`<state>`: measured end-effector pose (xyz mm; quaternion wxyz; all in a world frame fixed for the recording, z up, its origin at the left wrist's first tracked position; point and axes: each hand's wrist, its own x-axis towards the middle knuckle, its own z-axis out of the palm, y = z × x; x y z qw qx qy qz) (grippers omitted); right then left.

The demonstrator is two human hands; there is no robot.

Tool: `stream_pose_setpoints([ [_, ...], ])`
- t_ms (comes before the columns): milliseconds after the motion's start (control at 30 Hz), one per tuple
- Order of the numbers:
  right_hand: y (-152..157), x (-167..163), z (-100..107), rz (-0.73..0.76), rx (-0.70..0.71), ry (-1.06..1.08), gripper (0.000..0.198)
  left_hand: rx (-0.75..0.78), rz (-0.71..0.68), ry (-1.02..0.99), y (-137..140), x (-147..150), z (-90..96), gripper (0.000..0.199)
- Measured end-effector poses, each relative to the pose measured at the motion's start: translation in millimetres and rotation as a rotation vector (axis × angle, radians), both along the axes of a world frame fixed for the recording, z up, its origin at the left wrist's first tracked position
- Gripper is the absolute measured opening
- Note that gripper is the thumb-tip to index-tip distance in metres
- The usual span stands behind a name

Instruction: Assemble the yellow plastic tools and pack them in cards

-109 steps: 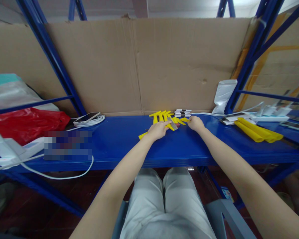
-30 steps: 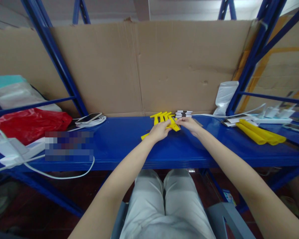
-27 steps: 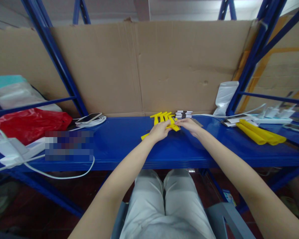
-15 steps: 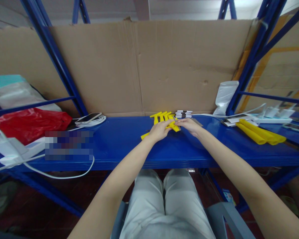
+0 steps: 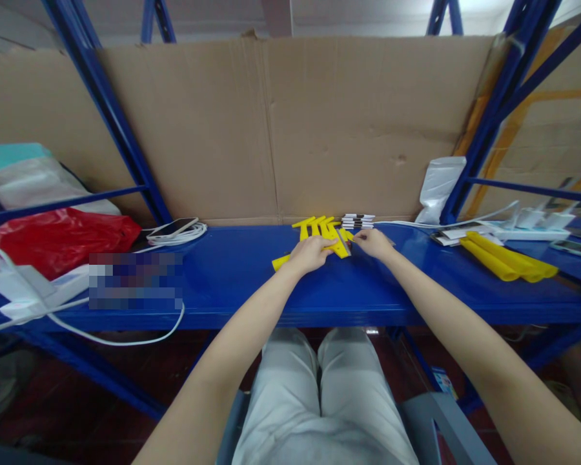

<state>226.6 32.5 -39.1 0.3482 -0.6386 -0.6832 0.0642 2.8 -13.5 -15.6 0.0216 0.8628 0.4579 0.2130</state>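
Note:
My left hand is closed round a yellow T-shaped tool that looks like a scraper, with a thin greyish strip along its wide end. Close to that end is my right hand, its fingertips pinched together on a small dark piece too small to name. Behind my left hand several more yellow T-shaped tools lie in a row. A stack of small white packs with dark bands sits just beyond my right hand. Another yellow piece shows by my left wrist.
Rolled yellow sheets lie on the right beside a white power strip. At the left are a red plastic bag, a phone and a coiled white cable. A cardboard panel stands behind the blue shelf.
My right hand has drawn slightly right, away from the yellow tool, and its fingers have closed into a pinch. My left hand stays on the tool, whose edge now shows more.

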Motion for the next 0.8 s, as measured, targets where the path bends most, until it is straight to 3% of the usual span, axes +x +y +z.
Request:
stream_pose_setpoints([
  [133,-1.5,-5.1,-0.6,-0.018,-0.054,-0.064,0.017,-0.014,0.007,0.022,0.2,-0.1,0.2,0.039],
  [500,-7.5,-11.1,2.4,0.147,-0.066,-0.069,0.027,-0.014,0.016,0.07,3.0,-0.2,-1.5,0.039],
  [567,-5.8,-8.8,3.3,0.106,-0.086,-0.098,0.028,-0.018,0.013,0.068,3.6,-0.5,-1.7,0.039],
  [800,-2.1,21.1,4.2,-0.255,-0.142,-0.269,0.049,-0.034,0.007,0.039,5.8,-0.8,-3.6,0.037],
])
